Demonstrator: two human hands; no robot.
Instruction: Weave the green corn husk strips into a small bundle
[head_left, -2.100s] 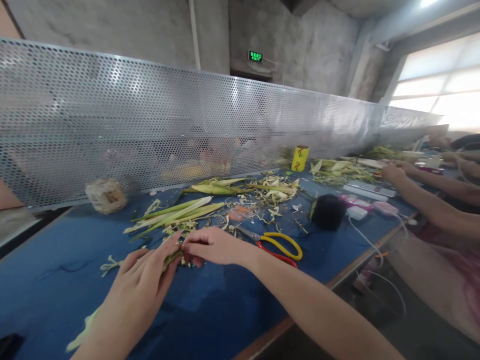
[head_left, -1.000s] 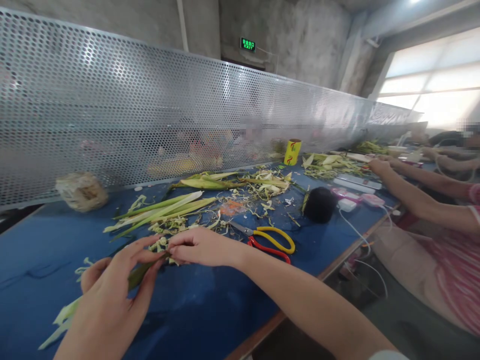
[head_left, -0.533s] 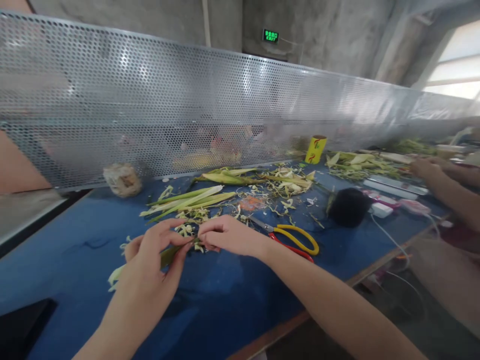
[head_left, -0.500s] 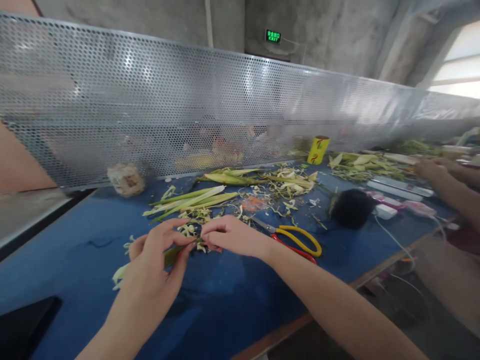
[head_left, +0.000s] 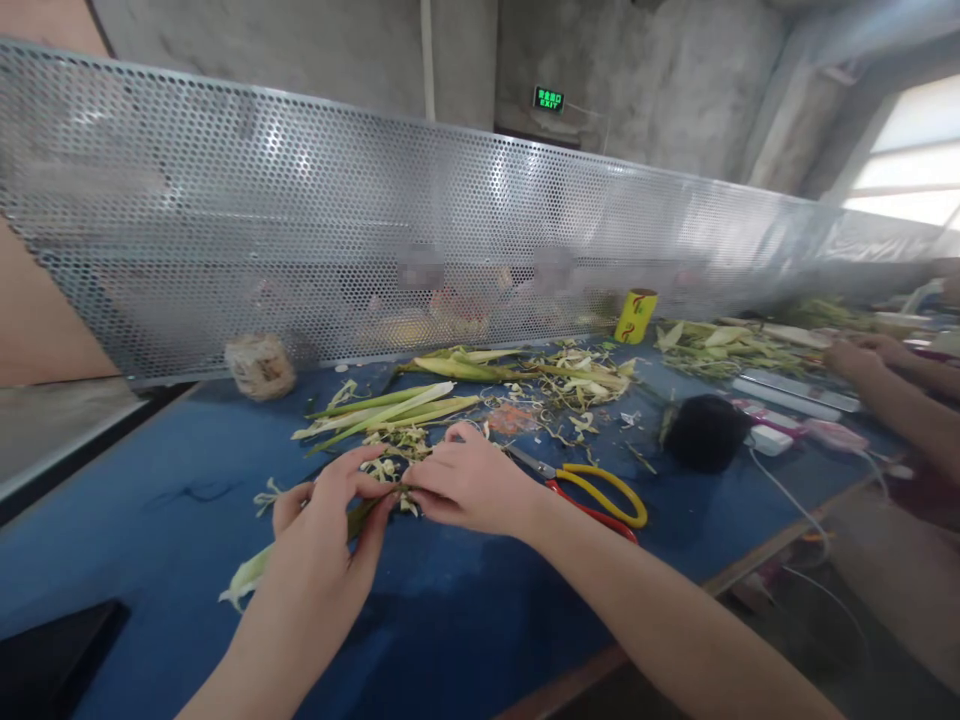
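My left hand [head_left: 319,550] pinches a long green leaf, like a corn husk [head_left: 247,578], between thumb and fingers. The leaf's pale, frayed end sticks out to the left past my wrist. Against its other end, my right hand [head_left: 469,482] has thumb and fingertips closed on the leaf's tip; the exact hold is partly hidden by the fingers. Curled leaf scraps [head_left: 401,440] lie just behind both hands. Scissors [head_left: 600,495] with one yellow and one red handle rest beside my right wrist, blades pointing toward the scraps.
Behind the hands lie cut green leaves [head_left: 390,408] and a heap of trimmings [head_left: 589,375]. A wrapped bundle [head_left: 260,367], a yellow can [head_left: 636,316] and a black fuzzy object [head_left: 703,433] stand on the blue table [head_left: 450,640]. Another person's hands [head_left: 862,360] work at right. A perforated metal screen [head_left: 360,220] borders the back.
My right hand has turned a little, its fingers closing in over the leaf tip. The view has shifted slightly; the left hand keeps its pinch.
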